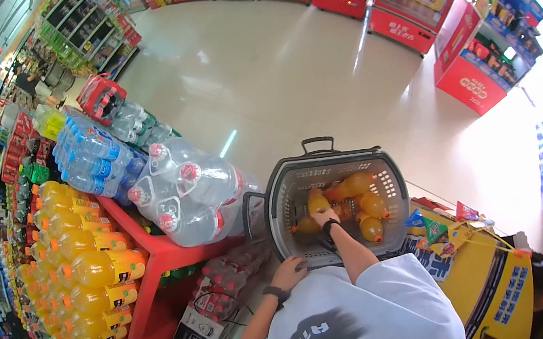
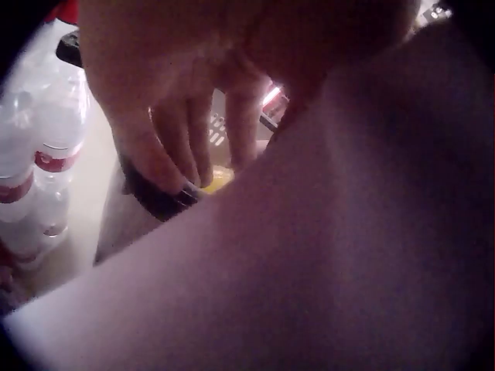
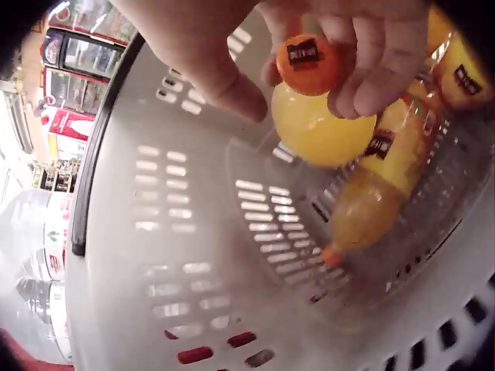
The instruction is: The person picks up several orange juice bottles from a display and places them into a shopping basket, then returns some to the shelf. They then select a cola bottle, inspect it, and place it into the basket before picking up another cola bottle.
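Note:
A grey basket (image 1: 279,189) with a dark rim holds several orange-capped bottles of yellow-orange drink (image 1: 373,205). Inside it, my right hand (image 1: 325,217) grips one bottle (image 1: 317,200) near its cap. The right wrist view shows the fingers of my right hand (image 3: 309,62) curled around the neck below the orange cap (image 3: 308,65), thumb at the other side; another bottle (image 3: 367,209) lies beyond. My left hand (image 1: 290,273) is at the basket's near left edge. In the left wrist view, the fingers of my left hand (image 2: 193,100) bend over the dark rim (image 2: 155,193).
Large clear bottles (image 1: 185,188) stand left of the basket on a red stand (image 1: 149,254). Rows of orange drink bottles (image 1: 96,268) are farther left. A yellow display with snack packets (image 1: 476,266) is at the right. Tiled floor (image 1: 258,68) and red drink coolers (image 1: 403,22) lie ahead.

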Available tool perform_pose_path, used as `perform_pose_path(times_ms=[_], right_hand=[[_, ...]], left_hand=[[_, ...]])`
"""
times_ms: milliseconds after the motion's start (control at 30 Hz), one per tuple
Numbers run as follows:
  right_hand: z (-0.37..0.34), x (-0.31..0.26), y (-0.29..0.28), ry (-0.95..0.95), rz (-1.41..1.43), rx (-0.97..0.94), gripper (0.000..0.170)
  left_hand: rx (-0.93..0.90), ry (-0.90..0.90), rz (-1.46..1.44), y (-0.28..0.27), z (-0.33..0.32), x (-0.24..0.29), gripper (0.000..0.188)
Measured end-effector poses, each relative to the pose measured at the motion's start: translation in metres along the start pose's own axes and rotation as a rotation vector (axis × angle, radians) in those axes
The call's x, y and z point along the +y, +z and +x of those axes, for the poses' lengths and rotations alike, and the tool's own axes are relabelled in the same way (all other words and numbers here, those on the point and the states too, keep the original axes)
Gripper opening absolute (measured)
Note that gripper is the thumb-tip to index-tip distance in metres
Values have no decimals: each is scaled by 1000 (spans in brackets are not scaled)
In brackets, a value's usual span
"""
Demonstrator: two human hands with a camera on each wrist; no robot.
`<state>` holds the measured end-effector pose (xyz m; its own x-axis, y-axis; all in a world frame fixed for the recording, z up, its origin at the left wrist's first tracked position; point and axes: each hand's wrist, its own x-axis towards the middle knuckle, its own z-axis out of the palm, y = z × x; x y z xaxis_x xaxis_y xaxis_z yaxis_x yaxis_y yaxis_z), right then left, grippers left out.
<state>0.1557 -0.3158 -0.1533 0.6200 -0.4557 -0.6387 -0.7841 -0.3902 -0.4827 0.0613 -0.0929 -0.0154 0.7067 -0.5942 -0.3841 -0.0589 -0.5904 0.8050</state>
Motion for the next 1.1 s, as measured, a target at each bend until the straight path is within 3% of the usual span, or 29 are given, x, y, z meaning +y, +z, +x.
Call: perform_pose_path(times_ms=[100,167,267,333,367,400,533,567,633,667,767,800,833,900,1000,1033,1100], right_hand=[[17,31,-37,10,70,-34,47],[-39,-12,-89,-115,-98,0,43],[-79,-43,-113,-514,-438,123,40],[-120,-75,-129,-640,-551,114,34],[-156,-93,-141,-680,-548,149,28],[-158,-91,-142,-891,-598,239,18],[-267,-142,-175,-1142,-450,92,14],[-279,-148,-176,-1295,-410,83,12],[-370,-188,-187,-1457,-427,21,14],[-390,-198,-185,-1466,-338,-39,13],[-435,-219,-179,-1520,-158,-220,12],[-448,-226,-178,-1571,-163,-282,11],[-460,-235,-174,-1623,-167,-344,11],[-485,-250,-153,-1811,-95,-431,11],[-514,-258,-111,-1964,-27,-544,13],[-520,-267,-95,-2076,-55,-616,16],[-526,-279,-70,-2034,-255,-867,10]], left_hand=[[-18,84,-36,-6,-6,-4,30],[-18,135,-5,-4,-11,-13,30],[31,151,-39,-4,-27,-22,31],[9,83,-16,-22,-47,-10,33],[12,44,-97,-34,-60,0,35],[98,177,-123,-26,-53,-27,34],[170,218,-304,-68,-84,-12,44],[179,281,-397,-80,-96,3,45],[174,412,-566,-113,-131,40,48],[14,439,-831,-125,-139,45,49],[-17,475,-1479,-136,-186,45,51],[181,388,-1367,-131,-199,45,51],[250,473,-1250,-125,-212,36,55],[512,452,-1101,-110,-241,14,71],[787,175,-767,-98,-297,5,87],[757,201,-776,-100,-312,6,90],[686,239,-799,-100,-340,5,94]])
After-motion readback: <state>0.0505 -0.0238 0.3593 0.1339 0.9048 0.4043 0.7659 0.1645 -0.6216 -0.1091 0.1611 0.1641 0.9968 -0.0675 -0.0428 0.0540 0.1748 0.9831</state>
